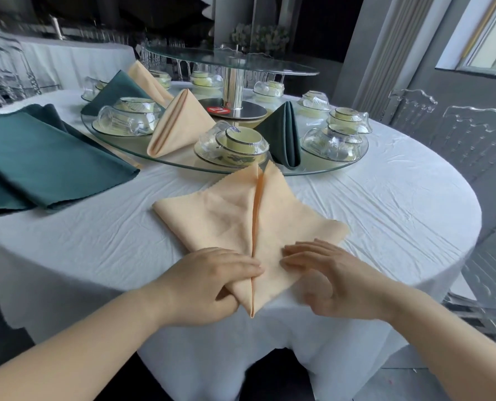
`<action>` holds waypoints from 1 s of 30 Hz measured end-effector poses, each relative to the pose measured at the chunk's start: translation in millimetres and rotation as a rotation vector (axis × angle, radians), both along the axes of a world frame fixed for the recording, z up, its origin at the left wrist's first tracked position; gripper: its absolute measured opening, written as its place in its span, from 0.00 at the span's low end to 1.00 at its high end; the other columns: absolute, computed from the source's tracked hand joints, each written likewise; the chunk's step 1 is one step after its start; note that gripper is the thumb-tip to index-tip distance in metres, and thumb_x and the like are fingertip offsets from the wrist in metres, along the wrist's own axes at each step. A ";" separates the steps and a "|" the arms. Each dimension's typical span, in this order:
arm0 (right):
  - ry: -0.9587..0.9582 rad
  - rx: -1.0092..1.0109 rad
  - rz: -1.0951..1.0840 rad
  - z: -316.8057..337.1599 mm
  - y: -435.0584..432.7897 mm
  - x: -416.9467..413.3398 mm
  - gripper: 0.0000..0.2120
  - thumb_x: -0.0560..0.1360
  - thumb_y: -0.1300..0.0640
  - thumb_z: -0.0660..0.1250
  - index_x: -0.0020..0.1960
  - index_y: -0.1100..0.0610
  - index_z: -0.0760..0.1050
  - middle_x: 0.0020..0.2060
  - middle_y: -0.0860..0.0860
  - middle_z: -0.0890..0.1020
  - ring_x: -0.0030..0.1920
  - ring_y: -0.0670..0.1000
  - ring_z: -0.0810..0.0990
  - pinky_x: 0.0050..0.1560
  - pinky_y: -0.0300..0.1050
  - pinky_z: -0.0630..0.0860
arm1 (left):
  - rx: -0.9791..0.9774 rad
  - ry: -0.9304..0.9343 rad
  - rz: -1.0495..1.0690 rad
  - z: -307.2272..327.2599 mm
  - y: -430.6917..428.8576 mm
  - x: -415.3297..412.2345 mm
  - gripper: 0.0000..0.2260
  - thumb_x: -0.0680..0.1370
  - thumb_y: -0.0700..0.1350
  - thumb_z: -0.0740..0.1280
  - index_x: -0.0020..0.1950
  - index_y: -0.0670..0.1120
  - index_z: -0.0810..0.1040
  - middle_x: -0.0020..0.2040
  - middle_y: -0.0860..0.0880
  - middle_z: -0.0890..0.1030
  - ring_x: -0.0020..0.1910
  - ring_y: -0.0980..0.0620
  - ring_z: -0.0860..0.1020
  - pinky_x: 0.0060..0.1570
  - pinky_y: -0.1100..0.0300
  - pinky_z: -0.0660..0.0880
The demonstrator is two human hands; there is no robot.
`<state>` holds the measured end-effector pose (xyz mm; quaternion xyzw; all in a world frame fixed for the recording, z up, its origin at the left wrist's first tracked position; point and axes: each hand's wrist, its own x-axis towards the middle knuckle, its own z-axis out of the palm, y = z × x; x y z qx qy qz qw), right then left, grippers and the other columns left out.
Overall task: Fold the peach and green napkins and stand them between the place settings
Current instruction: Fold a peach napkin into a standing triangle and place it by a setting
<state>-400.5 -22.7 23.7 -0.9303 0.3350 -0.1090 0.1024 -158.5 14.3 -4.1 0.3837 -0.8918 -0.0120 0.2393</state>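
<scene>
A peach napkin (226,215) lies flat on the white tablecloth in front of me, its two flaps meeting at a centre seam and tapering to a point at the table's near edge. My left hand (209,282) pinches the left flap near that point, fingers on top and thumb tucked under. My right hand (328,273) rests its fingertips on the right flap. Folded napkins stand on the glass turntable (313,170) between wrapped place settings (232,143): a peach one (180,123), a green one (284,134), and further back another peach one (148,79) and another green one (116,91).
A stack of flat green napkins (38,157) lies on the table at the left, with a peach edge showing beneath. A raised glass tier (229,59) on a metal post stands at the turntable's centre. Clear chairs (472,140) stand at the right.
</scene>
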 end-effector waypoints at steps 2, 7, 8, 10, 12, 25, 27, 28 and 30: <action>-0.021 -0.136 -0.005 -7.3 2.7 3.1 0.27 0.62 0.44 0.61 0.60 0.49 0.74 0.60 0.44 0.76 0.63 0.38 0.66 0.67 0.41 0.56 | -0.019 -0.031 0.014 4.9 -5.4 -0.2 0.21 0.63 0.46 0.58 0.51 0.45 0.82 0.49 0.49 0.84 0.51 0.55 0.74 0.52 0.65 0.68; -0.088 -0.344 -0.060 -14.6 -3.1 22.6 0.18 0.64 0.50 0.60 0.51 0.53 0.77 0.47 0.47 0.83 0.51 0.43 0.75 0.60 0.41 0.62 | -0.026 0.038 0.031 13.1 -11.3 -4.4 0.23 0.62 0.42 0.53 0.47 0.44 0.84 0.45 0.48 0.85 0.47 0.55 0.76 0.47 0.66 0.69; -0.096 -0.378 -0.075 -13.0 -4.3 26.0 0.17 0.64 0.52 0.59 0.49 0.54 0.79 0.44 0.47 0.84 0.47 0.43 0.77 0.59 0.42 0.63 | -0.007 0.075 0.041 16.7 -11.1 -5.8 0.23 0.63 0.42 0.52 0.48 0.43 0.84 0.45 0.48 0.84 0.47 0.55 0.76 0.47 0.67 0.69; -0.143 -0.382 -0.099 -3.2 -2.5 29.4 0.16 0.64 0.56 0.57 0.45 0.56 0.80 0.39 0.48 0.84 0.40 0.48 0.80 0.53 0.41 0.66 | 0.028 0.210 0.114 30.4 -9.0 -7.3 0.22 0.66 0.44 0.55 0.54 0.42 0.82 0.52 0.49 0.82 0.55 0.57 0.70 0.49 0.70 0.66; -0.227 -0.344 -0.136 16.5 4.4 33.1 0.16 0.67 0.56 0.56 0.45 0.58 0.80 0.36 0.50 0.84 0.36 0.50 0.79 0.45 0.40 0.68 | 0.159 0.281 0.125 51.8 -3.3 -7.6 0.17 0.71 0.43 0.60 0.55 0.46 0.81 0.52 0.51 0.81 0.56 0.58 0.69 0.48 0.72 0.65; -0.602 0.158 -0.006 201.5 71.5 45.3 0.15 0.67 0.55 0.65 0.42 0.68 0.72 0.35 0.58 0.76 0.35 0.52 0.74 0.39 0.49 0.71 | 0.310 0.547 0.083 253.4 65.6 9.9 0.07 0.62 0.46 0.69 0.36 0.45 0.79 0.30 0.54 0.82 0.31 0.59 0.80 0.33 0.67 0.78; -0.610 0.236 0.017 206.5 66.8 48.4 0.12 0.65 0.55 0.64 0.39 0.65 0.74 0.35 0.57 0.78 0.35 0.54 0.76 0.39 0.50 0.73 | 0.389 0.579 0.056 260.7 60.2 12.8 0.09 0.61 0.45 0.67 0.39 0.44 0.79 0.32 0.52 0.83 0.32 0.56 0.82 0.32 0.64 0.79; -0.606 0.289 0.016 205.1 62.0 49.9 0.10 0.64 0.55 0.64 0.38 0.63 0.76 0.34 0.55 0.79 0.34 0.53 0.77 0.38 0.49 0.74 | 0.433 0.581 0.064 259.1 54.1 14.1 0.09 0.62 0.44 0.67 0.40 0.42 0.79 0.32 0.51 0.83 0.32 0.55 0.82 0.32 0.63 0.79; -0.594 0.403 -0.004 194.0 48.5 52.9 0.06 0.65 0.57 0.65 0.38 0.58 0.78 0.32 0.51 0.81 0.32 0.50 0.79 0.35 0.43 0.77 | 0.553 0.604 0.096 244.3 34.1 19.0 0.09 0.65 0.41 0.68 0.43 0.40 0.79 0.34 0.49 0.83 0.33 0.54 0.82 0.34 0.62 0.80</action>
